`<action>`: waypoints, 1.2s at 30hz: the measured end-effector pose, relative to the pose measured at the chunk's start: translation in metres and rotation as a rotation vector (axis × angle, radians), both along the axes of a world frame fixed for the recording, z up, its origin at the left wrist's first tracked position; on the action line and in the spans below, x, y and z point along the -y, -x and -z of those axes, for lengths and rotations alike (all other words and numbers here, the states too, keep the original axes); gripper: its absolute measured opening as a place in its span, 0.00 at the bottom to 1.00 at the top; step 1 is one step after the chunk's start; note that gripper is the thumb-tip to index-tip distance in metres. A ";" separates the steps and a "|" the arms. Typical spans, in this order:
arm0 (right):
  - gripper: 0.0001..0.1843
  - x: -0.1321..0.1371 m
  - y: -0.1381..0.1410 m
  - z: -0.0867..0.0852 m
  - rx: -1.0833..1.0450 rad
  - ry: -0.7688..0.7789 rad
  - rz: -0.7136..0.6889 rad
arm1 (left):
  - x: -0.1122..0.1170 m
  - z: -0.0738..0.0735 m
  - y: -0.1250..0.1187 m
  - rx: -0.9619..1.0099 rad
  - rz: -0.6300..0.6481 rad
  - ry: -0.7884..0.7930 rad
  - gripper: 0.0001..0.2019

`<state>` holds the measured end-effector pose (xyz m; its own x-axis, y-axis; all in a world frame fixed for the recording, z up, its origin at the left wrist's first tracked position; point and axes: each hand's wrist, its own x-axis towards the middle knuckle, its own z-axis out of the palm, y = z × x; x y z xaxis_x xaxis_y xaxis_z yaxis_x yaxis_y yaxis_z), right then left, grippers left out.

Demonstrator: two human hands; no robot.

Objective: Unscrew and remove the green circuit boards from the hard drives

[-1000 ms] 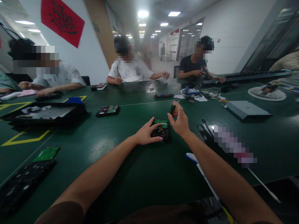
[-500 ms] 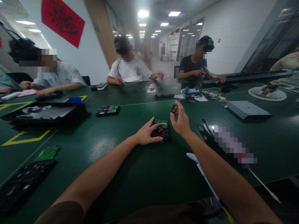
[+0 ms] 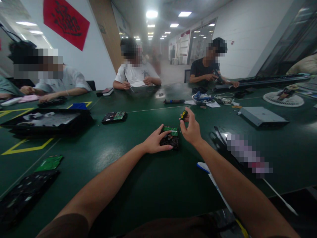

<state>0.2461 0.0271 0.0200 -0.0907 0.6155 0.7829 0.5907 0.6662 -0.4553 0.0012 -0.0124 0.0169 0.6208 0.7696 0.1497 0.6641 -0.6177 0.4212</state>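
Note:
In the middle of the table lies a small black device [image 3: 174,142] with a green circuit board along its far side. My left hand [image 3: 156,141] holds it from the left, with the thumb across its near part and the fingers spread over its left and far part. Just to the right and above the table, my right hand [image 3: 191,128] is closed around a small black-and-yellow tool [image 3: 184,115] that looks like a screwdriver handle. No shaft shows, and the tool is apart from the device.
A similar device [image 3: 114,117] lies farther left, and a black tray [image 3: 81,116] stands beyond it. A black housing [image 3: 27,190] sits at the near left. On the right are a grey metal box [image 3: 264,115] and a white round grille [image 3: 283,100]. Several people sit across the table.
The black-and-yellow tool has turned slightly in my right hand's fingers, showing more yellow. My left hand and the device stay put. The person opposite has drawn one hand inward.

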 end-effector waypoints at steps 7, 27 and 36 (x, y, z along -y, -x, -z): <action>0.35 0.000 0.001 0.000 0.015 -0.037 0.001 | -0.001 0.002 0.001 0.001 0.012 -0.014 0.47; 0.37 0.000 0.000 -0.001 0.002 0.011 0.019 | -0.004 0.004 0.001 -0.005 -0.010 0.011 0.47; 0.37 -0.001 -0.001 0.001 0.015 0.003 0.038 | -0.002 0.003 0.000 0.004 0.004 -0.012 0.46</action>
<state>0.2475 0.0279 0.0191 -0.0788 0.6210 0.7798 0.6226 0.6416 -0.4480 0.0010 -0.0099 0.0137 0.6231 0.7653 0.1613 0.6601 -0.6253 0.4163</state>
